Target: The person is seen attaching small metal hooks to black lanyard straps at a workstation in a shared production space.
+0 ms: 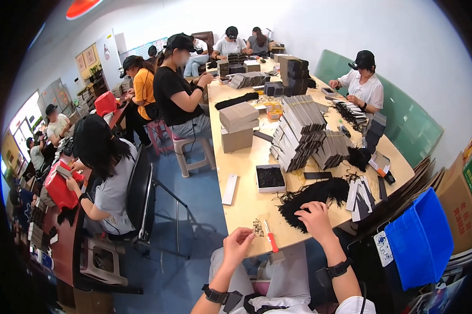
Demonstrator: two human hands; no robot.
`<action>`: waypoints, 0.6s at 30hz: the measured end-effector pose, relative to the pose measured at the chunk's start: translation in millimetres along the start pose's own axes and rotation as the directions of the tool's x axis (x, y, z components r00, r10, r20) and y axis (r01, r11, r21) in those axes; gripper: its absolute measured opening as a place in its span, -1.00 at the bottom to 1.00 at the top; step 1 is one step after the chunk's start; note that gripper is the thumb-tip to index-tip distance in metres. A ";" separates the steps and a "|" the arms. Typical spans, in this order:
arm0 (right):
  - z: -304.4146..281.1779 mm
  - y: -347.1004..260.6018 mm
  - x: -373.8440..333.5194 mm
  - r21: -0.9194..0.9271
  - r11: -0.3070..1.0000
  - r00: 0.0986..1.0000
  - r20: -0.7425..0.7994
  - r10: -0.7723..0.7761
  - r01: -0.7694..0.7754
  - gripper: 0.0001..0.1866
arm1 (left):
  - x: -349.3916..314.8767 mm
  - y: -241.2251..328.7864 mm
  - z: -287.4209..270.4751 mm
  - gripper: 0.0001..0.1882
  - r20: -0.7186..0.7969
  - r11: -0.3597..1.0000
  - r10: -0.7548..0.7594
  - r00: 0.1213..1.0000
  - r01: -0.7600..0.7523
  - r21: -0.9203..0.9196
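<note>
My left hand [238, 245] is held at the near table edge, thumb and fingertips pinched together; anything between them is too small to make out. Close to its fingertips lies a little heap of small brass-coloured pieces [258, 228]. A tool with an orange-red handle [272, 240] rests beside the heap. Over the near end of a bundle of black cords [298, 209] is my right hand [315, 220], its fingers bent and somewhat apart, with nothing visible in them. A white open box of small black pieces [270, 178] stands beyond the bundle.
Large stacks of grey flat boxes [299, 133] fill the table's middle. A white box lid [229, 189] lies left. Grey and white strips [360, 199] lie right, above a blue bin [421, 240]. Other people sit along the table and at a red-brown table [63, 256].
</note>
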State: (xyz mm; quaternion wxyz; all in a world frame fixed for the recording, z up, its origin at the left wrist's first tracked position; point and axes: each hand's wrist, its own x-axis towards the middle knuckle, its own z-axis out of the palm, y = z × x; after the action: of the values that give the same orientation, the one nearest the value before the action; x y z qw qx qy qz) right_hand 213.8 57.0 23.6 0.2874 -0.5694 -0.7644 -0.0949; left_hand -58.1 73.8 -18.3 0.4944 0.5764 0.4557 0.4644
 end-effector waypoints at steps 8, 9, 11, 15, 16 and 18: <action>-3.5 5.6 5.1 0.158 0.986 0.979 -0.185 0.086 -0.057 -0.91 | -4.9 2.8 0.4 -0.84 0.015 0.994 0.019 1.000 -0.020 0.110; -7.7 3.0 5.8 0.157 0.986 0.979 -0.187 0.086 -0.057 -0.91 | -4.8 2.7 0.4 -0.83 0.024 0.993 0.023 0.999 -0.025 0.118; -19.6 -15.3 12.5 0.249 0.968 0.969 -0.233 0.085 -0.025 -0.92 | -4.1 3.1 2.2 -0.84 0.014 0.995 0.021 1.000 -0.023 0.095; -24.0 -83.1 12.9 0.602 0.798 0.972 -0.168 0.165 -0.031 -0.95 | -4.7 -5.8 8.4 -0.84 -0.008 1.000 -0.005 1.000 0.005 -0.031; -20.6 -99.5 9.8 0.671 0.734 0.977 -0.070 0.204 -0.105 -0.95 | -6.4 -3.8 9.1 -0.84 -0.007 1.000 -0.011 1.000 0.011 -0.026; -9.9 -111.1 0.2 0.768 0.604 0.963 0.062 0.263 -0.214 -0.88 | -11.3 9.6 13.5 -0.84 -0.073 0.998 0.056 0.996 -0.058 -0.027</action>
State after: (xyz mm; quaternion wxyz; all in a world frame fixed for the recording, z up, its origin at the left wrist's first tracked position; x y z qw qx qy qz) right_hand 114.2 15.4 52.0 0.5335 -0.4865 -0.6405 0.2616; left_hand -45.9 59.7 -10.8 0.4723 0.5649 0.4499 0.5053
